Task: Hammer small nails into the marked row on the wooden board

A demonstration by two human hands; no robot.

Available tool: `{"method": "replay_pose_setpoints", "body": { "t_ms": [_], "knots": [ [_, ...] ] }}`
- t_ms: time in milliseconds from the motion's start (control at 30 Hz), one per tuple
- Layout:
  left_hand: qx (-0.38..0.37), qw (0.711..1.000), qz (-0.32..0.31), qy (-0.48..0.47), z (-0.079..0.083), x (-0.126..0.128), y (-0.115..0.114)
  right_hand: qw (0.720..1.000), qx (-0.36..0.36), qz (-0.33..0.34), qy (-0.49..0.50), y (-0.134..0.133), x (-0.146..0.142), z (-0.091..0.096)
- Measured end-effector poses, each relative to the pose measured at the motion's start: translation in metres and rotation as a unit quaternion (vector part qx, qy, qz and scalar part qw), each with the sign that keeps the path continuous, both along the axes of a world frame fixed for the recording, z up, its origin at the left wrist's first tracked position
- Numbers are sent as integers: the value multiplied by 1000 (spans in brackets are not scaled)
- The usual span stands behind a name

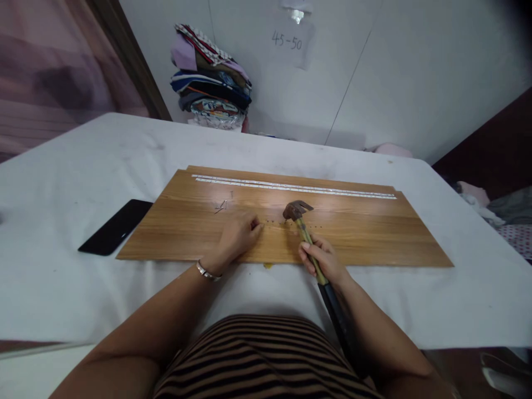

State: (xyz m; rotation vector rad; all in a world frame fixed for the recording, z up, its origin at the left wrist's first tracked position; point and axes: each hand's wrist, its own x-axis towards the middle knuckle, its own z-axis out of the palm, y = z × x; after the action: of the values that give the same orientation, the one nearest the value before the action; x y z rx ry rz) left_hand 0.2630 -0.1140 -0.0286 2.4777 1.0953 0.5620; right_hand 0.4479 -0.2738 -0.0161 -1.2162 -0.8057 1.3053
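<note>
A wood-grain board (pixel 366 233) lies flat on the white-covered table. My right hand (pixel 324 257) is wrapped around the middle of a claw hammer (pixel 305 233), whose dark grip end points back toward me. The rusty head is over the board, by a row of small nails (pixel 272 221) running along its middle. My left hand (pixel 241 233) rests on the board at the left end of that row, fingers curled; whatever they may hold is hidden. Several loose nails (pixel 221 206) lie on the board beyond my left hand.
Two white measuring strips (pixel 291 187) run along the board's far side. A black flat tablet-like object (pixel 116 227) lies by its left edge. Folded clothes (pixel 211 77) are stacked behind the white table (pixel 54 221), against the wall. A paper marked "45-50" (pixel 286 41) hangs there.
</note>
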Motion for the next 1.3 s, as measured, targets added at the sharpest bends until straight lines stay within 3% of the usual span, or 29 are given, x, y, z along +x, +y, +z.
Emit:
{"method": "replay_pose_setpoints", "body": {
  "t_ms": [533, 1300],
  "knots": [
    [-13, 999, -9, -36, -3, -1, 3, 1000, 8, -3, 0, -1, 0, 3],
    [-22, 1000, 14, 7, -1, -1, 2, 1000, 4, 8, -5, -1, 2, -3]
  ]
}}
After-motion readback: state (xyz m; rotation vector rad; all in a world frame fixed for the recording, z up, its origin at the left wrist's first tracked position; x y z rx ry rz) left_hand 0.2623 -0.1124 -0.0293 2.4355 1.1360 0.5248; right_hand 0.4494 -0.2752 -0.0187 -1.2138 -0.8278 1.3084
